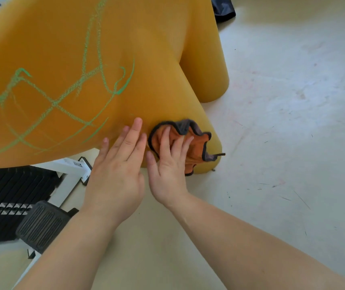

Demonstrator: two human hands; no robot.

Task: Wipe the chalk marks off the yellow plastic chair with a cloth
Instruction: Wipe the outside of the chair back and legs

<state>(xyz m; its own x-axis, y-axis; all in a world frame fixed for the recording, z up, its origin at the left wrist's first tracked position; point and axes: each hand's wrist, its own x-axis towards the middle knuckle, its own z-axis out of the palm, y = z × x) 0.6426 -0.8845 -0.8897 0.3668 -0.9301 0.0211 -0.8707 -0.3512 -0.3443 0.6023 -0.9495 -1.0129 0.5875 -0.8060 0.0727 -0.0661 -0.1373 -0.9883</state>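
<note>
- My left hand (pixel 117 170) lies flat on the yellow chair (pixel 146 49), fingers (pixel 135 132) straight and close together, holding nothing.
- My right hand (pixel 167 166) presses the orange cloth (pixel 198 143) against the chair's lower rounded edge, fingers (pixel 164 139) spread wide over it, not curled round it.
- The cloth is bunched, its dark hem ruffled, just right of my left fingertips.
- Green chalk marks (pixel 52 103) cross the chair up and left of both hands, apart from the cloth.
- The chair stands on a pale floor (pixel 293 122); black ribbed things (pixel 10 195) lie under its left side.

Pale floor (pixel 293 143), yellow chair (pixel 83 38), perhaps dark fabric (pixel 224 7)
</note>
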